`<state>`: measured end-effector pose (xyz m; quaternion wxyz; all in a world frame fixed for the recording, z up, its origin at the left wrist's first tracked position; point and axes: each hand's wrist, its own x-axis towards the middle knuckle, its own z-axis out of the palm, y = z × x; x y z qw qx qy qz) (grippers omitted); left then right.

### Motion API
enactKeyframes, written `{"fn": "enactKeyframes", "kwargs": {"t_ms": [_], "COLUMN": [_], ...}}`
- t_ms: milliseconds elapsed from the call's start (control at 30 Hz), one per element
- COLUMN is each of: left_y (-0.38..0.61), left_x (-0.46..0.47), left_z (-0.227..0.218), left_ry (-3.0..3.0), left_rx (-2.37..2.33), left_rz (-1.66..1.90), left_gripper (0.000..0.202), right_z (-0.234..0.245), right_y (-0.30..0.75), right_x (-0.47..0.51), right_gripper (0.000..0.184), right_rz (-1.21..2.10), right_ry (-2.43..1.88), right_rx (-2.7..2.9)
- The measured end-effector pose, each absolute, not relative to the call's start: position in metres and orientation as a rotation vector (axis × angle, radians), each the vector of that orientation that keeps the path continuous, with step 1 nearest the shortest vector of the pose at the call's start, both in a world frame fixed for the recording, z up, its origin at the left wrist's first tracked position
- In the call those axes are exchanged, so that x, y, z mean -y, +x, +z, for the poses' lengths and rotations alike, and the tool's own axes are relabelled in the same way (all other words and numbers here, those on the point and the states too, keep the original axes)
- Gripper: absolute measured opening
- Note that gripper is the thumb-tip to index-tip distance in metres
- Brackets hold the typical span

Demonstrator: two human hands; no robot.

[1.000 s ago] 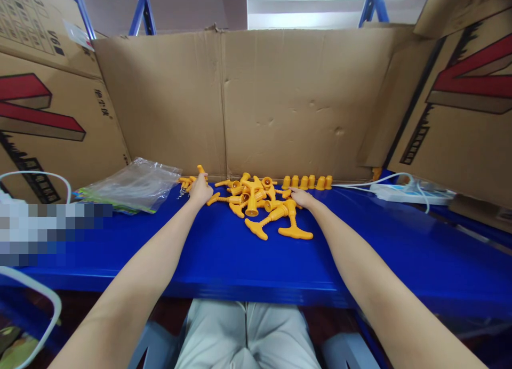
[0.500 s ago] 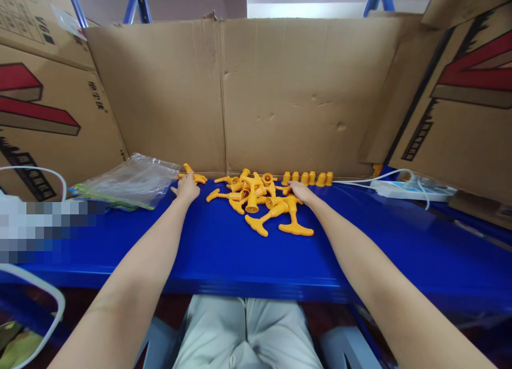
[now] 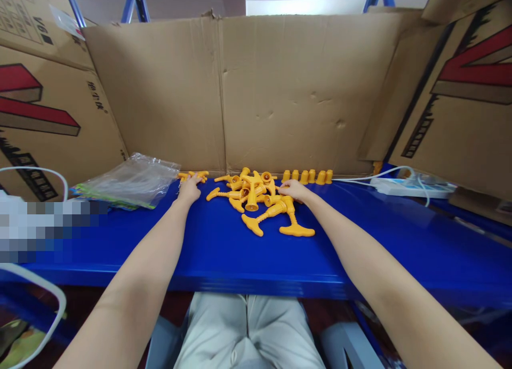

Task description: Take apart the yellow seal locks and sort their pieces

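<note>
1. The fingers of the left hand (image 3: 189,189), left of the frame's centre, are bent and partly closed over a small group of yellow pieces (image 3: 201,174); whether any piece is gripped cannot be told.
2. The fingers of the right hand (image 3: 296,190), right of centre, are held nearly together at the right side of a heap of yellow T-handled parts (image 3: 252,193); what is pinched, if anything, is hidden.
3. The heap is spread across the middle of the frame, between the hands, with two broad handles turned toward the lower edge.
4. Yellow caps (image 3: 312,177) are lined up just above the right hand, near the cardboard sheet (image 3: 300,91).
5. Clear plastic bags (image 3: 134,178) are laid left of the left hand.
6. A white power strip (image 3: 408,188) is placed at the right of the blue counter (image 3: 224,251).
</note>
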<state>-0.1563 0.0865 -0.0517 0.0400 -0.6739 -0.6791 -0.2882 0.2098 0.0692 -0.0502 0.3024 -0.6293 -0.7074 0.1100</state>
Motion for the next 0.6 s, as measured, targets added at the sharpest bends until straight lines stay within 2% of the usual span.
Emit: {"fn": "enactKeyframes", "kwargs": {"t_ms": [100,367,600], "left_y": [-0.155,-0.144,-0.115], "left_x": [-0.09,-0.079,-0.069], "left_z": [-0.056,-0.047,-0.03], "left_ry": [-2.088,-2.034,-2.217], "left_rx": [2.117,2.18,1.792], "left_rz": [-0.778,-0.781,-0.919], "left_gripper": [0.059,0.053,0.039], "right_z": [-0.045,-0.031,-0.022], "right_y": [0.202,0.198,0.203], "right_x": [-0.061,-0.05,-0.043], "right_gripper": [0.021,0.016,0.016], "right_rz": [0.289,0.075,-0.381], "right_ry": [-1.777,-1.908,-1.723], "right_rx": [1.901,1.875,1.939]}}
